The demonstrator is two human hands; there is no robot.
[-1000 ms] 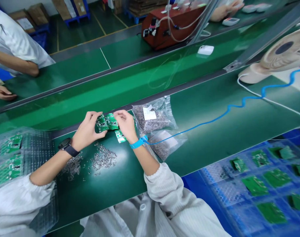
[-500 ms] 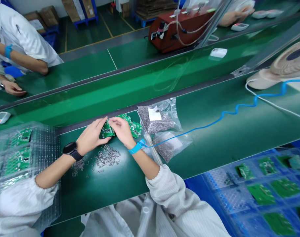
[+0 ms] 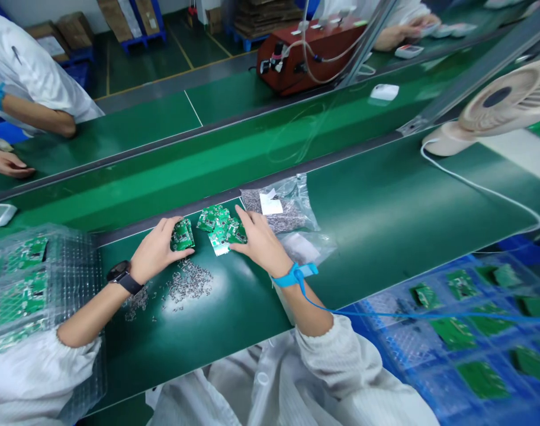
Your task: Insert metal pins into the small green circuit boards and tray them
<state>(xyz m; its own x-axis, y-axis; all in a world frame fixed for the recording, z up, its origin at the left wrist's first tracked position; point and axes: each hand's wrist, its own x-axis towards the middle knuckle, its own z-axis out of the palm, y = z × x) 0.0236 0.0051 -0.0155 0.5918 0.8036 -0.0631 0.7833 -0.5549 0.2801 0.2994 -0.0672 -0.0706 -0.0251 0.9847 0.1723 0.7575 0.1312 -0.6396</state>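
Centre frame: left hand (image 3: 157, 253) pinching one circuit board (image 3: 182, 235), right hand (image 3: 261, 244) flat, ungripping, on board cluster (image 3: 220, 225); best kept by edges.

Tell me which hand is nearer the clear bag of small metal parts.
Right. The right hand rests on the circuit boards directly beside the bag; the left hand holds a separate board farther left, beyond those boards.

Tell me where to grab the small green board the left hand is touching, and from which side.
Take the small green board by its two opposite bare edges, coming from above. It seems to lie flat on the green mat with components on top, so pinching the rims probably avoids them. The left hand already covers its near-left side; the far and right edges look free.
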